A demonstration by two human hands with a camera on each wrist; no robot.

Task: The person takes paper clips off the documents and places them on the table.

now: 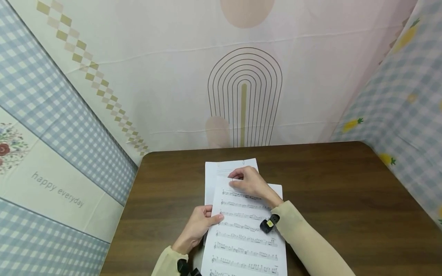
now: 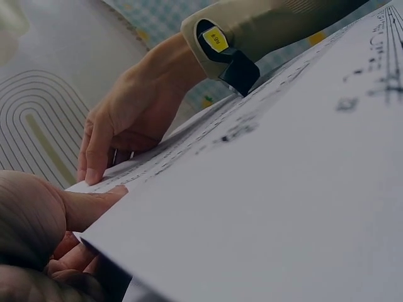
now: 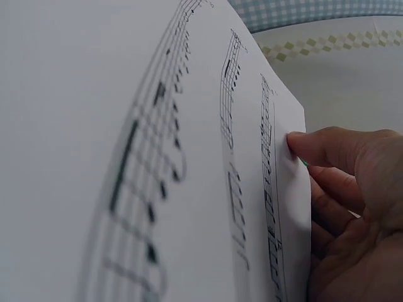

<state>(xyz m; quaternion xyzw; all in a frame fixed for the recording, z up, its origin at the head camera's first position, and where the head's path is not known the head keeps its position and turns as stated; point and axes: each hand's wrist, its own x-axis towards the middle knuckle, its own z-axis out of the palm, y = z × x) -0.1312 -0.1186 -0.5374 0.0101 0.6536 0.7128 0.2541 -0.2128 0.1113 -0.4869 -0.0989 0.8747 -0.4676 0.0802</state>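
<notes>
A pale printed cloth [image 1: 165, 92] is backing the upper frame, with a blue-checked cloth [image 1: 41, 76] flanking the left and a fruit-printed checked cloth [image 1: 386, 126] the right. Below, a brown wood-grain tabletop [image 1: 335, 191] is supporting the papers. A music sheet [image 1: 248, 241] is occupying the lower center, overlapping white papers [image 1: 211, 176] at center; if the layers are slipping against each other, alignment could be suffering. The left hand [image 1: 197, 226] is pinching the sheet's left edge, thumb on the face, fingers behind; excess pressure there could be creasing the margin. The right hand [image 1: 253, 184] is pinching the top edge, its fingers closed with little gap; uneven pull between both hands could be skewing or tearing the paper. An apparent paper clip [image 1: 243, 162] is sitting on the rear edge, where it could be snagging. A green speck [image 3: 305, 163] is showing beside the right fingers, its identity unclear; a loose pinch could be dropping it.
</notes>
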